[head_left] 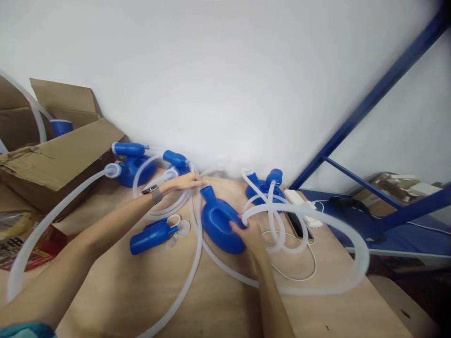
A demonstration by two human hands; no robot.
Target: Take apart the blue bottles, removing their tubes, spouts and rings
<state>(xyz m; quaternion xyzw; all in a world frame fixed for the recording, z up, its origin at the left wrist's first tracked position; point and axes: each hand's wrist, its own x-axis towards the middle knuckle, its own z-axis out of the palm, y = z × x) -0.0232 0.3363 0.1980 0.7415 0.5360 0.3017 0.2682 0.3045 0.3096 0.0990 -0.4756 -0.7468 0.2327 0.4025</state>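
My right hand (247, 232) grips the near side of a large blue plastic vessel (217, 218) that lies on the wooden table (225, 300), and a loop of white translucent tube (338, 225) runs through its fingers. My left hand (183, 180), watch on the wrist, reaches out flat with fingers stretched toward the vessel's neck and rests on another white tube (192, 206). A smaller blue bottle-shaped part (150, 237) lies just below my left forearm.
More blue vessels sit by the wall at back left (132, 162) and back centre (262, 188). An open cardboard box (49, 150) stands at left, a printed packet (14, 244) below it. A white power strip (303, 206), a phone (298, 225) and blue shelf struts (369, 98) are at right.
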